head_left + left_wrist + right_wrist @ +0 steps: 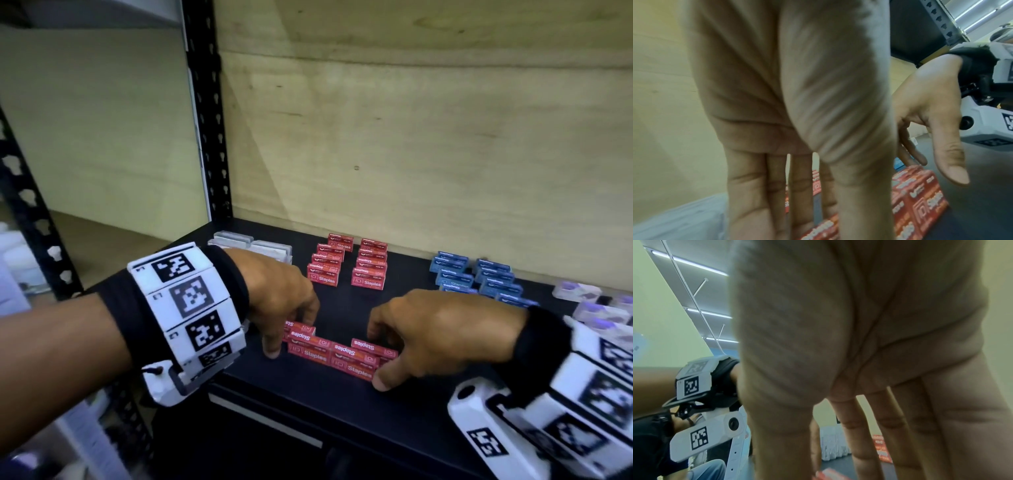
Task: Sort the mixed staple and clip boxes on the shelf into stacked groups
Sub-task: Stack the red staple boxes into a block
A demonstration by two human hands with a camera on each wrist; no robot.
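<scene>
I am bracing a cluster of small red cardboard staple boxes (337,353) at the front edge of the black shelf board (411,394). My left hand (284,294) is pinching the left end of the cluster, thumb at the front and fingers behind. My right hand (431,335) is gripping the right end the same way, thumb tip pressing on the front corner box. I am counting about five boxes in this cluster, though my fingers are covering its ends, so the count may be short.

Further back, two rows of upright red staple boxes (349,262) are standing side by side, four visible in each row. To their right, two rows of small blue cardboard boxes (476,277) are standing; I am counting roughly four per row, and my right hand is cutting off the nearest ones. At the back left, two clear plastic boxes (253,248) are sitting together, partly hidden by my left wrist. At the far right, several clear boxes with purple contents (589,305) are running out of view; their number cannot be told.

In the left wrist view my palm is filling most of the picture, with red boxes (920,199) showing past the fingers. The right wrist view is mostly palm and blurred.
</scene>
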